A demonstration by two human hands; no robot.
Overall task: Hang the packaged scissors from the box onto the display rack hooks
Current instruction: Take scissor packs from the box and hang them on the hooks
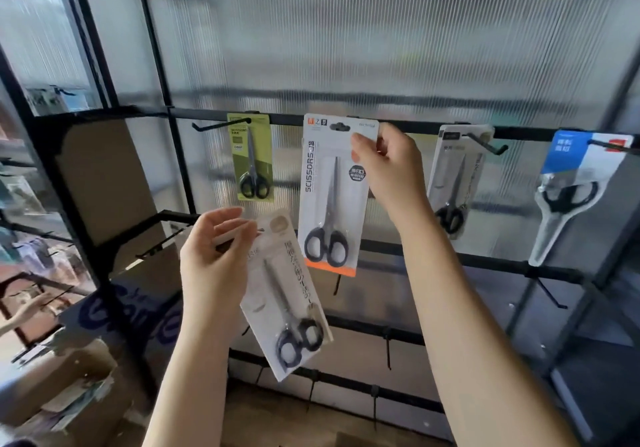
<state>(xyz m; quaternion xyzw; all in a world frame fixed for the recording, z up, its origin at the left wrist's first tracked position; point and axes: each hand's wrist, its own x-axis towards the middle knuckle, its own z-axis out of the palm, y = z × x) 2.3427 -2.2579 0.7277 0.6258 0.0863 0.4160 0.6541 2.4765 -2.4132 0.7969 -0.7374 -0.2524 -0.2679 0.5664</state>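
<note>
Scissors packs pinched, one in each of the hands [391,166], hook behind the white pack [334,193] hidden

A see-through ribbed plastic wall [346,48] stands behind black metal bars [156,48], and soft daylight glows through it. A brown board [104,176] leans on the left, and the floor [277,419] below looks brown

Bare hook [221,124] at left, green scissors pack [252,159] just behind it.
</note>
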